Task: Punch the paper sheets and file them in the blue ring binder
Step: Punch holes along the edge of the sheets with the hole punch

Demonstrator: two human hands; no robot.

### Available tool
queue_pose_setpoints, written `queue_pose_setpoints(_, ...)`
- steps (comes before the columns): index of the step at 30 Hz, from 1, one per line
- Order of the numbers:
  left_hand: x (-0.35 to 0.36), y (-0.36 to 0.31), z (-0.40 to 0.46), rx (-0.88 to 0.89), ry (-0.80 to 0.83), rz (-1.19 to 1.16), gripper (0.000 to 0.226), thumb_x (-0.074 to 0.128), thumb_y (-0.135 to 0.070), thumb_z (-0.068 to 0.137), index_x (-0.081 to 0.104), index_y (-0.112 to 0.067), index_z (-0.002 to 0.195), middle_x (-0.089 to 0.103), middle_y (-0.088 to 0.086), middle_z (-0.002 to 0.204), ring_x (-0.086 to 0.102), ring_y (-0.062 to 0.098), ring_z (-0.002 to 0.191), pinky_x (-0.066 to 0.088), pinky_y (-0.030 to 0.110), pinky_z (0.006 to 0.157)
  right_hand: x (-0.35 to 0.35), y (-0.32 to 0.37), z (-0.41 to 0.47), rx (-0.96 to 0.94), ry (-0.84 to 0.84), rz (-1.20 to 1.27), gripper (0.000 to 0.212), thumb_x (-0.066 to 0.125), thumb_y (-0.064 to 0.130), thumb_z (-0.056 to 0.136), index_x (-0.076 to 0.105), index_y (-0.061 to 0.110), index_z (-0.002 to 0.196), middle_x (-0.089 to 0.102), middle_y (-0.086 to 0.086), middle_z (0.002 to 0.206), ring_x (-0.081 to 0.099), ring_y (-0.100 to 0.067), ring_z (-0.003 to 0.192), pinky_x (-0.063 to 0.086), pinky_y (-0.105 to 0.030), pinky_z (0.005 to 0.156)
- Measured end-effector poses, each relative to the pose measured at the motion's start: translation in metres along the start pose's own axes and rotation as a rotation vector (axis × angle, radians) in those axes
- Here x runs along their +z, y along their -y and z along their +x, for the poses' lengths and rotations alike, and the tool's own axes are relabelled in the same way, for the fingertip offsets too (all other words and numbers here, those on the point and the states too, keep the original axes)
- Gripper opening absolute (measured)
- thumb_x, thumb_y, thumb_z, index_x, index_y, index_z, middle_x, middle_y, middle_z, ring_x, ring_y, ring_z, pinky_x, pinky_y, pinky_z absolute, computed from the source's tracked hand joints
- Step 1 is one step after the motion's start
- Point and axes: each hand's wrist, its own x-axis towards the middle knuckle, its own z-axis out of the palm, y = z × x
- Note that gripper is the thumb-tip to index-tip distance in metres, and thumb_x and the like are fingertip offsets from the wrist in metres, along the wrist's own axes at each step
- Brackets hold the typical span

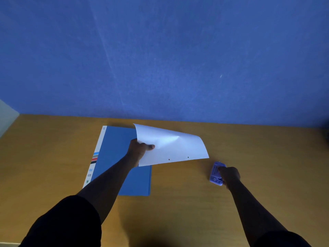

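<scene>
Both forearms reach in from 6 o'clock: the left hand [140, 148] pinches the punched paper sheet [170, 145] above the closed blue ring binder [122, 157] at 9 o'clock; the right hand [229, 175] grips the hole punch [216, 173] at 3 o'clock. Before filing, the punch should be released, the binder opened, and the two holes lined up with the rings.

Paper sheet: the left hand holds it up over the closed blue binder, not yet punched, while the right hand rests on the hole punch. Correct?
Not quite. The head view shows two holes near the lower edge of the paper sheet, so it is already punched. The left hand, binder, right hand and hole punch are as stated.
</scene>
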Motion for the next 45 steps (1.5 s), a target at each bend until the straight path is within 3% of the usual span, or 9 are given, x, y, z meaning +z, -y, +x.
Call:
queue_pose_setpoints(6, 0.001, -0.004, 0.004, 0.049, 0.065, 0.1, 0.028, 0.078, 0.003, 0.072, 0.068, -0.008, 0.096, 0.071, 0.007, 0.097, 0.066, 0.021, 0.083, 0.05, 0.029, 0.069, -0.005, 0.001, -0.001, -0.068, -0.044, -0.227, 0.016, 0.056, 0.014, 0.087, 0.06, 0.0, 0.08, 0.054, -0.008, 0.066, 0.049, -0.022, 0.057, 0.041, -0.028, 0.054)
queue_pose_setpoints(12, -0.007, -0.021, 0.017, 0.079, 0.23, 0.445, 0.034, 0.082, -0.007, 0.069, 0.069, -0.011, 0.1, 0.071, 0.004, 0.097, 0.065, 0.026, 0.092, 0.051, 0.039, 0.082, 0.001, 0.036, -0.023, -0.364, -0.243, -0.495, 0.042, 0.053, 0.035, 0.093, 0.056, 0.009, 0.125, 0.054, -0.017, 0.129, 0.049, -0.036, 0.119, 0.038, -0.045, 0.097)
queue_pose_setpoints(18, -0.008, -0.046, 0.017, 0.145, 0.382, 0.758, 0.062, 0.083, -0.015, 0.067, 0.054, -0.018, 0.122, 0.065, -0.001, 0.114, 0.061, 0.021, 0.102, 0.05, 0.039, 0.089, 0.027, 0.104, -0.042, -0.899, 0.221, -0.382, 0.06, 0.052, 0.058, 0.088, 0.046, 0.027, 0.14, 0.052, 0.003, 0.143, 0.048, -0.017, 0.133, 0.036, -0.044, 0.111)
queue_pose_setpoints(22, -0.009, -0.058, 0.014, 0.195, 0.445, 0.811, 0.064, 0.083, -0.014, 0.068, 0.055, -0.019, 0.126, 0.065, -0.005, 0.119, 0.062, 0.019, 0.106, 0.049, 0.036, 0.093, 0.038, 0.123, -0.053, -0.818, 0.669, -0.185, 0.056, 0.062, 0.044, 0.09, 0.045, 0.026, 0.14, 0.056, 0.003, 0.139, 0.049, -0.012, 0.131, 0.04, -0.035, 0.108)
queue_pose_setpoints(26, -0.013, -0.062, 0.013, 0.215, 0.46, 0.853, 0.065, 0.081, -0.013, 0.073, 0.052, -0.02, 0.131, 0.06, -0.01, 0.117, 0.057, 0.016, 0.106, 0.044, 0.032, 0.095, 0.041, 0.128, -0.059, -0.834, 0.802, -0.098, 0.029, 0.064, 0.021, 0.093, 0.062, 0.016, 0.121, 0.07, 0.001, 0.12, 0.064, -0.016, 0.115, 0.046, -0.031, 0.101)
queue_pose_setpoints(32, -0.03, -0.066, 0.021, 0.205, 0.474, 0.821, 0.051, 0.084, -0.018, 0.07, 0.063, -0.023, 0.116, 0.068, -0.01, 0.109, 0.064, 0.017, 0.102, 0.049, 0.033, 0.088, 0.028, 0.127, -0.057, -0.767, 0.79, 0.082, 0.026, 0.072, 0.018, 0.086, 0.069, 0.009, 0.11, 0.072, -0.008, 0.115, 0.067, -0.027, 0.111, 0.049, -0.039, 0.097)
queue_pose_setpoints(37, -0.037, -0.068, 0.024, 0.083, 0.439, 0.448, 0.026, 0.077, -0.012, 0.08, 0.071, -0.015, 0.105, 0.075, 0.002, 0.103, 0.071, 0.022, 0.094, 0.059, 0.035, 0.074, 0.014, 0.123, -0.055, -0.648, 0.719, 0.265, 0.025, 0.07, 0.013, 0.087, 0.066, -0.002, 0.107, 0.07, -0.022, 0.112, 0.067, -0.031, 0.094, 0.051, -0.045, 0.087)
queue_pose_setpoints(41, -0.031, -0.043, 0.029, -0.097, 0.421, -0.024, 0.021, 0.067, -0.01, 0.088, 0.063, -0.006, 0.109, 0.073, 0.015, 0.11, 0.071, 0.032, 0.1, 0.058, 0.044, 0.084, 0.01, 0.113, -0.046, -0.487, 0.644, 0.427, 0.032, 0.07, 0.014, 0.088, 0.062, -0.007, 0.11, 0.068, -0.027, 0.112, 0.066, -0.039, 0.096, 0.051, -0.057, 0.092)
queue_pose_setpoints(45, -0.011, -0.009, 0.027, -0.207, 0.403, -0.079, 0.022, 0.064, -0.014, 0.091, 0.065, -0.008, 0.112, 0.073, 0.013, 0.107, 0.07, 0.029, 0.103, 0.055, 0.043, 0.091, 0.013, 0.103, -0.039, -0.378, 0.533, 0.492, 0.028, 0.068, 0.016, 0.089, 0.064, -0.004, 0.109, 0.071, -0.023, 0.109, 0.068, -0.037, 0.092, 0.054, -0.055, 0.088)
